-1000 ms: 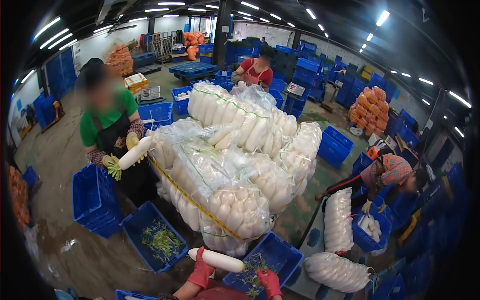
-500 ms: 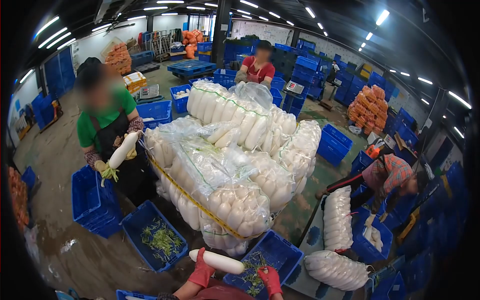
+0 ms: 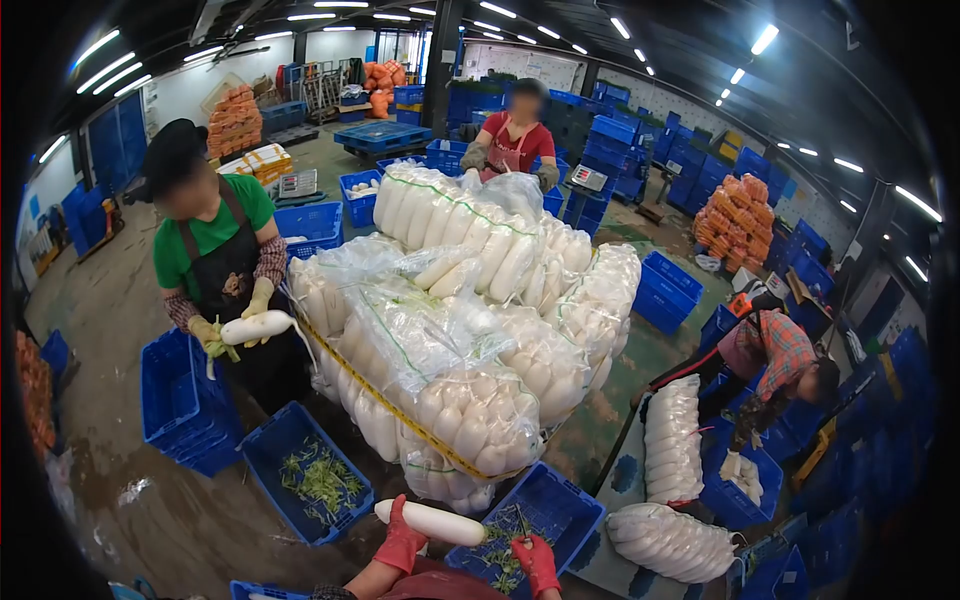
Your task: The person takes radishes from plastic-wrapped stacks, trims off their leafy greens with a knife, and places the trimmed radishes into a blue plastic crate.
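The left hand (image 3: 401, 540), in red glove, holds a white radish (image 3: 440, 524). The right hand (image 3: 537, 563) is at a blue crate (image 3: 567, 507) with leaves (image 3: 504, 562) inside. Beyond are piled bags (image 3: 475, 410) of radishes; a person (image 3: 232, 215) in green holds another radish (image 3: 257, 327).

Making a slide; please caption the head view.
Red-gloved left hand holds a white radish in front of piled, bagged radishes.

Dark ceiling (image 3: 690, 45), lit tube lights (image 3: 764, 39) upper left to upper right. White wall (image 3: 175, 110) upper left, blue door (image 3: 118, 145) beside it. Dark pillar (image 3: 441, 70) top centre, blue pallet (image 3: 383, 135) near its base. Floor (image 3: 130, 345) brownish lower left, greener right of centre.
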A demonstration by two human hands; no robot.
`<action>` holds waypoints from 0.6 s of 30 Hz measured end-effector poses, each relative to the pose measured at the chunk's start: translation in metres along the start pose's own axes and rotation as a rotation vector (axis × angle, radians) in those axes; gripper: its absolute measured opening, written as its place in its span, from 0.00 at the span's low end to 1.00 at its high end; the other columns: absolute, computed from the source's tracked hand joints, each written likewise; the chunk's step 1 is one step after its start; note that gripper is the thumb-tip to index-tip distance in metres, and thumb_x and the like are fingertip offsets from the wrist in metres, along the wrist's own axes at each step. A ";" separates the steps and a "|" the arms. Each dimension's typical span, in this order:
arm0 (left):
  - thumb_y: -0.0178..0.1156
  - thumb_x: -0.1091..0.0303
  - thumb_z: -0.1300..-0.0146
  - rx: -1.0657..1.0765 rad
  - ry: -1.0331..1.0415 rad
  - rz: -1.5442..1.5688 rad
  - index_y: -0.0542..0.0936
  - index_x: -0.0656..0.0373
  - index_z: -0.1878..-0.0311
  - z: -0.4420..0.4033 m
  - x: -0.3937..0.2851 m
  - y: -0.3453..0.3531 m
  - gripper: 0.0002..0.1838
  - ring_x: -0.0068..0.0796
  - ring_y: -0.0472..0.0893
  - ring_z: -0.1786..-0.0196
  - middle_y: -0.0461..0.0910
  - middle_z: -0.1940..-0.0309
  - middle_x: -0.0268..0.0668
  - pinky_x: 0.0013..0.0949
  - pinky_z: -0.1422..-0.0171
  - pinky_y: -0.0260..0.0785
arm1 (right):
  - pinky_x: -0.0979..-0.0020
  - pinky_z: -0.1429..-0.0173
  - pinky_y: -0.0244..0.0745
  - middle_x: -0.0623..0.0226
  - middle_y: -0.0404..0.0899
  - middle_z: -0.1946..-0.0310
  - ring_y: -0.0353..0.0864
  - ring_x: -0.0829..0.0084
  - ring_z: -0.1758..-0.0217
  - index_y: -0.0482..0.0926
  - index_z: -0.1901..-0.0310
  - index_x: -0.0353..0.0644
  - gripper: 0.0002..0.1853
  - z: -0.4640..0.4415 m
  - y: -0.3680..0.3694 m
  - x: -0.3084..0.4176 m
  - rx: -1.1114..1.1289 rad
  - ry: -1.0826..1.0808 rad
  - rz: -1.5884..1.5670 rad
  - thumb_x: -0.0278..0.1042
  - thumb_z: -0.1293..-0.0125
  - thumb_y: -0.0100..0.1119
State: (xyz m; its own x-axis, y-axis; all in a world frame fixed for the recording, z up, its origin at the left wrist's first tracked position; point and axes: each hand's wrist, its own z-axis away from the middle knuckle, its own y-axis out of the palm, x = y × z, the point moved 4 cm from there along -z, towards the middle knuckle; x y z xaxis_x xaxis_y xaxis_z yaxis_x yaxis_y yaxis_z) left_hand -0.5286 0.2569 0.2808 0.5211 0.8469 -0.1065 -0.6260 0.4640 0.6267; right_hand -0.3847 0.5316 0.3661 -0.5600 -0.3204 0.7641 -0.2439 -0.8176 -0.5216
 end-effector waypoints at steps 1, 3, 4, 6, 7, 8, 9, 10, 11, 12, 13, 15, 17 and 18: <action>0.72 0.42 0.53 -0.022 0.000 -0.001 0.74 0.47 0.43 0.000 0.000 -0.001 0.35 0.51 0.75 0.43 0.78 0.47 0.38 0.66 0.33 0.62 | 0.68 0.59 0.78 0.65 0.86 0.73 0.87 0.69 0.66 0.83 0.60 0.41 0.19 0.000 0.000 0.000 0.010 0.013 -0.032 0.50 0.40 0.68; 0.72 0.42 0.53 -0.045 -0.001 -0.003 0.74 0.47 0.44 -0.001 0.001 -0.001 0.35 0.51 0.75 0.43 0.78 0.48 0.38 0.66 0.33 0.62 | 0.69 0.60 0.78 0.65 0.86 0.73 0.87 0.70 0.67 0.83 0.60 0.42 0.18 -0.002 0.003 -0.005 -0.003 -0.005 -0.049 0.49 0.40 0.68; 0.72 0.42 0.53 -0.050 0.004 -0.009 0.74 0.47 0.44 -0.001 0.000 -0.001 0.36 0.51 0.75 0.44 0.78 0.48 0.37 0.66 0.33 0.62 | 0.70 0.61 0.78 0.66 0.86 0.73 0.86 0.71 0.68 0.83 0.59 0.42 0.17 -0.002 0.004 -0.007 -0.015 -0.023 -0.066 0.48 0.40 0.68; 0.72 0.42 0.53 -0.056 0.009 -0.016 0.74 0.47 0.44 -0.006 0.000 -0.006 0.36 0.51 0.75 0.44 0.78 0.48 0.37 0.66 0.33 0.62 | 0.70 0.61 0.78 0.66 0.86 0.74 0.86 0.71 0.69 0.83 0.59 0.42 0.17 -0.002 0.005 -0.006 -0.016 -0.020 -0.075 0.47 0.40 0.68; 0.72 0.42 0.52 -0.045 -0.007 -0.005 0.74 0.47 0.44 -0.008 0.000 -0.008 0.34 0.51 0.76 0.45 0.79 0.49 0.38 0.66 0.34 0.64 | 0.71 0.62 0.77 0.65 0.85 0.74 0.86 0.72 0.69 0.83 0.59 0.42 0.17 -0.002 0.006 -0.006 -0.017 -0.017 -0.084 0.47 0.40 0.69; 0.72 0.43 0.51 -0.033 -0.023 0.006 0.74 0.47 0.45 -0.006 0.001 -0.006 0.33 0.51 0.77 0.46 0.79 0.50 0.38 0.65 0.36 0.66 | 0.71 0.62 0.77 0.65 0.85 0.74 0.86 0.72 0.69 0.83 0.59 0.42 0.17 0.000 0.007 -0.006 -0.017 -0.016 -0.084 0.47 0.40 0.69; 0.72 0.43 0.51 -0.033 -0.023 0.006 0.74 0.47 0.45 -0.003 0.001 -0.006 0.33 0.51 0.77 0.46 0.79 0.50 0.38 0.65 0.36 0.66 | 0.71 0.62 0.77 0.65 0.85 0.74 0.86 0.72 0.70 0.83 0.59 0.42 0.17 0.002 0.007 -0.007 -0.027 0.000 -0.098 0.47 0.40 0.69; 0.72 0.43 0.51 -0.030 -0.038 -0.001 0.74 0.48 0.45 0.001 0.001 -0.006 0.33 0.51 0.77 0.46 0.79 0.50 0.39 0.65 0.36 0.66 | 0.71 0.62 0.77 0.65 0.85 0.74 0.86 0.72 0.70 0.83 0.59 0.42 0.17 0.001 0.007 -0.006 -0.038 0.011 -0.113 0.47 0.41 0.69; 0.72 0.43 0.51 -0.020 -0.053 -0.008 0.74 0.48 0.45 0.003 0.000 0.002 0.33 0.51 0.77 0.46 0.79 0.50 0.39 0.65 0.36 0.66 | 0.71 0.62 0.77 0.65 0.85 0.74 0.86 0.72 0.70 0.83 0.59 0.42 0.17 -0.001 0.005 0.002 -0.044 0.000 -0.116 0.47 0.41 0.69; 0.72 0.42 0.51 0.006 -0.072 -0.013 0.74 0.48 0.45 0.007 0.001 0.006 0.33 0.51 0.77 0.46 0.79 0.50 0.40 0.65 0.36 0.65 | 0.72 0.64 0.77 0.66 0.86 0.72 0.86 0.73 0.71 0.83 0.58 0.42 0.17 0.001 0.003 0.006 -0.031 0.027 -0.113 0.47 0.40 0.69; 0.72 0.42 0.51 -0.001 -0.074 -0.014 0.74 0.48 0.45 0.009 0.002 0.008 0.33 0.51 0.77 0.46 0.79 0.50 0.40 0.65 0.36 0.65 | 0.72 0.66 0.77 0.66 0.86 0.71 0.85 0.73 0.72 0.83 0.57 0.42 0.17 0.007 0.004 0.006 -0.011 0.067 -0.106 0.47 0.40 0.69; 0.69 0.41 0.50 -0.064 -0.026 -0.027 0.71 0.49 0.41 0.003 0.000 0.002 0.36 0.50 0.74 0.43 0.77 0.46 0.41 0.63 0.33 0.63 | 0.71 0.64 0.77 0.66 0.85 0.72 0.86 0.73 0.71 0.82 0.58 0.42 0.17 0.007 0.002 0.019 -0.044 0.033 -0.108 0.46 0.40 0.69; 0.68 0.39 0.48 0.042 -0.008 -0.169 0.72 0.48 0.42 -0.005 -0.005 -0.016 0.35 0.50 0.74 0.43 0.77 0.47 0.40 0.63 0.34 0.63 | 0.70 0.62 0.78 0.65 0.85 0.73 0.86 0.72 0.70 0.82 0.59 0.41 0.17 0.026 0.007 0.008 -0.077 0.016 -0.106 0.45 0.41 0.69; 0.67 0.39 0.48 -0.006 -0.018 -0.106 0.72 0.48 0.42 0.000 -0.002 -0.010 0.35 0.50 0.74 0.43 0.77 0.47 0.40 0.62 0.34 0.63 | 0.71 0.64 0.78 0.65 0.85 0.72 0.85 0.73 0.71 0.82 0.58 0.41 0.17 0.020 0.008 0.002 -0.072 0.030 -0.101 0.46 0.41 0.69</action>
State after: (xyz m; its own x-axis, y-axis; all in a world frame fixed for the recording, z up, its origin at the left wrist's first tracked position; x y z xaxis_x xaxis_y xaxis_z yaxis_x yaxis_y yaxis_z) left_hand -0.5235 0.2509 0.2747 0.5952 0.7879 -0.1579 -0.5703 0.5526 0.6077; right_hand -0.3718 0.5148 0.3711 -0.5527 -0.2226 0.8031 -0.3559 -0.8083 -0.4690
